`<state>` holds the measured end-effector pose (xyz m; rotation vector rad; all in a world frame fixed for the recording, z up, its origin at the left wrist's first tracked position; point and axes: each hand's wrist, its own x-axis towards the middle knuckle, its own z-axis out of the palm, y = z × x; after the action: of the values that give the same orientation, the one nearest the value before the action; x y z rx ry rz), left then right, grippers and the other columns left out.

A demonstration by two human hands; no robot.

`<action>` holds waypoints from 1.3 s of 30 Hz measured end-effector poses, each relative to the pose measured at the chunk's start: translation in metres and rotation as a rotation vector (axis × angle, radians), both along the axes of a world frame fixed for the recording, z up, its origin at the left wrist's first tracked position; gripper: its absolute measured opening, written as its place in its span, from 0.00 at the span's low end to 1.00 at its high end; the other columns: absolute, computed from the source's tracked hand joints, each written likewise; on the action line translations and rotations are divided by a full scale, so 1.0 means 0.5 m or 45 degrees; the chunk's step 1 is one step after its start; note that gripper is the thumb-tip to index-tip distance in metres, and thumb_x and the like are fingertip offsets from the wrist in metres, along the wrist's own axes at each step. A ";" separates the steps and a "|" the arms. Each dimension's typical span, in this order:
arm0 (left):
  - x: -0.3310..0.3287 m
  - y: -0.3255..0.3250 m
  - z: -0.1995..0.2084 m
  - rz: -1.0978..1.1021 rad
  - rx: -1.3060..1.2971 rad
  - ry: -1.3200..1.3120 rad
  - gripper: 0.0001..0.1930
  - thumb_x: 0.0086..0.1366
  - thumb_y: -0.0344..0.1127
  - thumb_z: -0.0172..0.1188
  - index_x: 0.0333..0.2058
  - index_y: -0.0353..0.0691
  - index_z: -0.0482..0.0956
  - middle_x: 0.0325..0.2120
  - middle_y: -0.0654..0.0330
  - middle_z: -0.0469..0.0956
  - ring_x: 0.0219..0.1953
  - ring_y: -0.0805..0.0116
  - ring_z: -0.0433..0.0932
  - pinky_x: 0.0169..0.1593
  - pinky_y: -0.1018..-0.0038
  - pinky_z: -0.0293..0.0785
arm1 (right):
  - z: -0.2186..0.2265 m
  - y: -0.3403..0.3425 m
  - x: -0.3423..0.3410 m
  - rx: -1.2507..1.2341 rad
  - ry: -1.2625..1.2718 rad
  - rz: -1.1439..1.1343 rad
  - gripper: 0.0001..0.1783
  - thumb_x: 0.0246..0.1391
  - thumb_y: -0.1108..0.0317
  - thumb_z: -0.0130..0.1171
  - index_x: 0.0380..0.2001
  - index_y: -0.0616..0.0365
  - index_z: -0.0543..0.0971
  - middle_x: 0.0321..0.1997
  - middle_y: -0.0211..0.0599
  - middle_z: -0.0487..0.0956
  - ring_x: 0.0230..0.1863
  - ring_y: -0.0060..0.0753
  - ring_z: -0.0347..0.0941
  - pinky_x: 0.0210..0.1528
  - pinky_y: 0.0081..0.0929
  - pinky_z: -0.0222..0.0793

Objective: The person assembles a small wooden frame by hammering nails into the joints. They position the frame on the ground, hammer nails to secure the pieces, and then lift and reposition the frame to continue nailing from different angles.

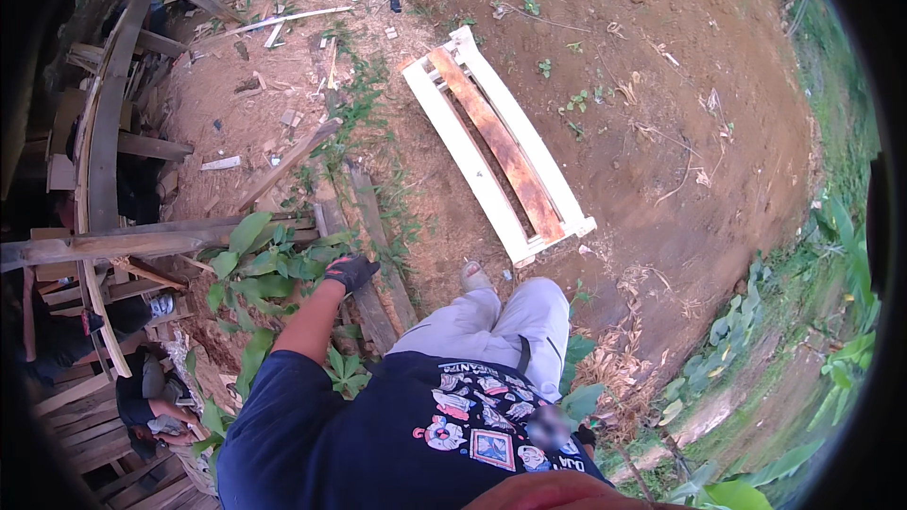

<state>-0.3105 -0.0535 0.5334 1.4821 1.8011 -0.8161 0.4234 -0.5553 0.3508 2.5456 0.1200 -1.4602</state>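
Observation:
My left hand, in a dark glove, hangs beside leafy plants and above weathered planks on the ground. Its fingers look loosely extended, with nothing visible in them; contact with the planks cannot be made out. Of my right hand, only a dark sliver shows at the side of my shirt, its fingers hidden. Ahead of my feet lies a long pale wooden frame, slatted like a bench, with a brown-stained middle board. Neither hand touches it.
A long beam juts in from the left near a stack of timber. Another person is there, partly hidden. Broad-leaved plants grow beside my left arm. Bare soil slopes right toward greenery. Wood scraps litter the ground.

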 end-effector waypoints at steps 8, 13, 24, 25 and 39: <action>0.095 0.049 0.124 -0.155 0.262 0.127 0.30 0.69 0.64 0.54 0.51 0.46 0.88 0.51 0.50 0.86 0.55 0.46 0.83 0.60 0.54 0.76 | 0.080 0.485 0.129 0.432 0.225 -0.121 0.25 0.68 0.42 0.55 0.29 0.48 0.85 0.26 0.30 0.81 0.29 0.35 0.80 0.32 0.40 0.75; 0.196 -0.019 0.205 0.298 0.344 -0.240 0.29 0.70 0.64 0.53 0.49 0.45 0.88 0.48 0.50 0.87 0.52 0.45 0.84 0.57 0.53 0.77 | -0.006 0.845 0.301 0.189 0.332 0.553 0.16 0.70 0.48 0.52 0.36 0.40 0.85 0.36 0.27 0.85 0.41 0.34 0.83 0.40 0.40 0.75; 0.184 -0.448 0.027 1.298 -0.012 -0.019 0.24 0.67 0.66 0.59 0.41 0.56 0.94 0.42 0.57 0.90 0.46 0.57 0.87 0.56 0.60 0.79 | 0.229 1.319 0.156 0.698 0.418 0.340 0.15 0.65 0.53 0.54 0.24 0.41 0.69 0.16 0.29 0.70 0.12 0.35 0.67 0.15 0.38 0.60; 0.206 -0.480 0.010 1.376 -0.106 -0.094 0.23 0.67 0.65 0.60 0.42 0.57 0.94 0.40 0.59 0.90 0.44 0.59 0.87 0.54 0.61 0.79 | 0.222 1.327 0.150 0.707 0.459 0.339 0.15 0.63 0.53 0.56 0.24 0.41 0.69 0.13 0.28 0.67 0.09 0.34 0.61 0.12 0.37 0.56; 0.530 -0.230 0.027 0.690 0.145 0.111 0.31 0.71 0.62 0.49 0.59 0.47 0.84 0.61 0.54 0.81 0.63 0.52 0.80 0.64 0.55 0.73 | 0.056 1.107 0.273 0.335 0.298 1.280 0.10 0.62 0.57 0.60 0.34 0.51 0.78 0.20 0.36 0.76 0.21 0.38 0.75 0.23 0.44 0.67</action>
<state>-0.0454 -0.1683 0.5470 0.9520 2.1996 -0.5146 0.5599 -0.0017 0.3788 1.8908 1.4491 -1.3004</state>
